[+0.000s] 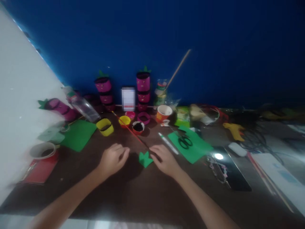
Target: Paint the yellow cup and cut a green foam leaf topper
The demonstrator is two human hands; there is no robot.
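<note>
My left hand (114, 158) hovers low over the brown table, its fingers curled in and the thumb close to them. Nothing shows in it. Across from it, my right hand (164, 159) has its fingers drawn together at a small green pointed-leaf paper cutout (145, 159), its thumb at the cutout's right edge. A thin red-handled stick, seemingly a paintbrush (131, 130), slants from the cups down to the right fingertips. Whether those fingers touch it is unclear. Beyond the hands are a yellow ring-shaped cup (105, 127) and a small pot with dark contents (138, 128).
Purple stacked figures (143, 90) and a phone (128, 99) stand at the back. An orange paper cup (163, 114) sits nearby. To the right are black scissors (185, 142) on green sheet (194, 154), a white marker (168, 143), a dark phone (234, 175) and a yellow glue gun (234, 131).
</note>
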